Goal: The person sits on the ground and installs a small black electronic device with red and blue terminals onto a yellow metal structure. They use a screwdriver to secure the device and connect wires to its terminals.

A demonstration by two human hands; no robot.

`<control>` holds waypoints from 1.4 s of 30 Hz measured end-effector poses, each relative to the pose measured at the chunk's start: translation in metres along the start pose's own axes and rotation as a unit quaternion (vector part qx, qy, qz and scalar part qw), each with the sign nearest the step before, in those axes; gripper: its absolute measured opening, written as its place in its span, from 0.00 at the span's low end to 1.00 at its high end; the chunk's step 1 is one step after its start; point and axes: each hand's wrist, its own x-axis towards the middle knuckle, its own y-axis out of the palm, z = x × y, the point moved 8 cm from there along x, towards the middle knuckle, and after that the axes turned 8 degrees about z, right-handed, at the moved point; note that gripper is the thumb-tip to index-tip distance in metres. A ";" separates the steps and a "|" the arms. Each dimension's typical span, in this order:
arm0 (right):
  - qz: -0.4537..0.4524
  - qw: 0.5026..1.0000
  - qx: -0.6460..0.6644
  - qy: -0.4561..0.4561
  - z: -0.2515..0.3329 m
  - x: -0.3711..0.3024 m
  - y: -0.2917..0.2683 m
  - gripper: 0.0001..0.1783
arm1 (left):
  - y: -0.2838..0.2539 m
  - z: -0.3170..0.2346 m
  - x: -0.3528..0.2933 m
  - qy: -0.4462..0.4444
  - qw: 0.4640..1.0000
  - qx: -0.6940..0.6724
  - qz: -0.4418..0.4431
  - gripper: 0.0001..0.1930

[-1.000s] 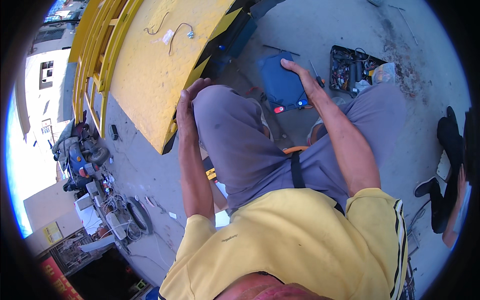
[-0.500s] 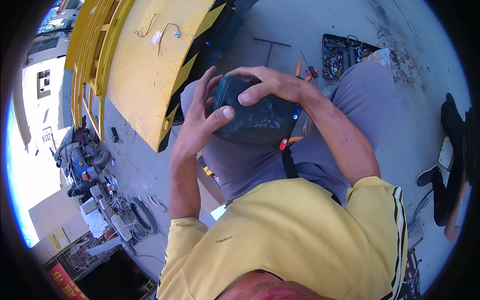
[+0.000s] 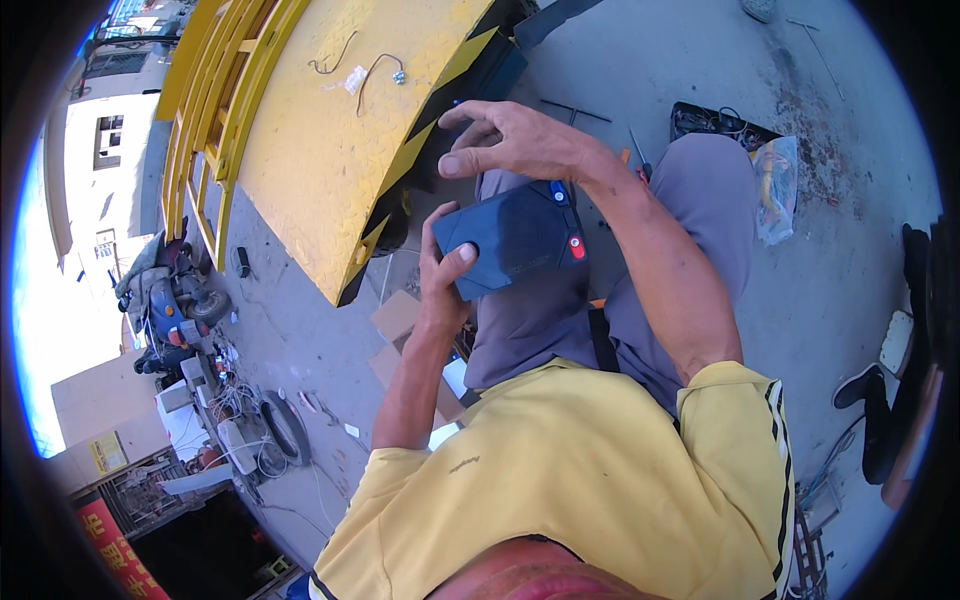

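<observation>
A dark, box-shaped battery (image 3: 525,235) with one blue and one red terminal rests tilted over my lap. My left hand (image 3: 445,265) grips its left end, with the thumb on the upper face and the fingers behind the edge. Above the battery's far side my right hand (image 3: 500,142) is off it and holds nothing; its fingers are apart and loosely bent. My grey-trousered knee (image 3: 705,190) is to the right of the battery.
A yellow platform (image 3: 340,130) with a black-striped edge stands close at the left. Beyond my right knee are an open toolbox (image 3: 715,120) and a clear plastic bag (image 3: 775,190). Cardboard (image 3: 397,315) lies by my left arm. Another person's leg (image 3: 880,420) shows at far right.
My right hand has let go of the battery and lifted away toward the far left. The battery has turned in my left hand, so a flat face and both terminals now show.
</observation>
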 end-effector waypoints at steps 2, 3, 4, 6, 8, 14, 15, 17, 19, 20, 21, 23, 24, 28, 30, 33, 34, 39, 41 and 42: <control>-0.072 0.995 0.071 0.016 -0.002 -0.011 -0.024 0.52 | -0.013 0.028 0.006 0.021 0.996 -0.090 -0.019 0.50; -0.103 0.990 0.079 0.049 -0.016 -0.018 -0.032 0.50 | -0.016 0.032 0.006 0.026 0.994 -0.104 -0.029 0.49; -0.123 0.988 0.057 0.081 -0.025 -0.027 -0.031 0.50 | -0.021 0.039 0.009 0.022 0.991 -0.126 -0.035 0.48; -0.160 0.977 0.010 0.143 -0.040 -0.052 -0.016 0.52 | -0.026 0.053 0.015 0.014 0.984 -0.173 -0.047 0.46; -0.149 0.982 -0.014 0.112 -0.043 -0.062 0.001 0.53 | -0.017 0.052 0.013 0.002 0.977 -0.205 -0.060 0.45; -0.182 0.973 -0.126 0.066 -0.041 -0.059 0.018 0.53 | -0.013 0.053 0.021 0.019 0.976 -0.207 -0.070 0.44; -0.191 0.972 -0.121 0.055 -0.042 -0.059 0.020 0.53 | -0.017 0.056 0.022 0.020 0.977 -0.198 -0.073 0.43; -0.208 0.975 -0.067 0.039 -0.045 -0.056 0.021 0.52 | -0.028 0.056 0.022 0.029 0.988 -0.123 -0.087 0.43; -0.220 0.974 0.033 0.031 -0.050 -0.052 0.021 0.52 | -0.041 0.053 0.019 0.043 0.993 0.007 -0.109 0.42; -0.210 0.977 0.038 0.026 -0.050 -0.050 0.022 0.51 | -0.045 0.060 0.020 0.035 0.994 0.027 -0.100 0.43; -0.198 0.979 0.044 0.020 -0.050 -0.047 0.024 0.51 | -0.047 0.064 0.020 0.028 0.994 0.048 -0.093 0.45; -0.180 0.983 0.041 0.009 -0.053 -0.040 0.026 0.49 | -0.051 0.068 0.019 0.026 0.992 0.080 -0.090 0.46; -0.176 0.984 0.033 0.004 -0.056 -0.037 0.026 0.48 | -0.047 0.062 0.019 0.032 0.991 0.090 -0.092 0.47; -0.170 0.985 0.041 0.002 -0.061 -0.031 0.019 0.46 | -0.042 0.042 0.025 0.033 0.983 0.153 -0.097 0.45; -0.181 0.983 0.038 -0.002 -0.063 -0.031 0.019 0.45 | -0.055 0.058 0.039 0.024 0.997 0.048 -0.055 0.43; -0.201 0.978 0.046 -0.008 -0.071 -0.033 0.017 0.45 | -0.072 0.063 0.071 0.011 0.998 -0.067 -0.002 0.38; -0.208 0.977 0.050 -0.009 -0.072 -0.035 0.016 0.45 | -0.078 0.062 0.087 -0.011 0.997 -0.072 0.014 0.38; -0.215 0.975 0.057 0.001 -0.074 -0.040 0.009 0.44 | -0.085 0.051 0.161 -0.068 0.997 0.016 0.027 0.28; -0.216 0.975 0.057 0.003 -0.075 -0.039 0.010 0.44 | -0.090 0.055 0.188 -0.061 0.993 0.084 0.053 0.26; -0.218 0.974 0.061 0.005 -0.076 -0.040 0.009 0.44 | -0.088 0.055 0.197 -0.060 0.992 0.097 0.045 0.26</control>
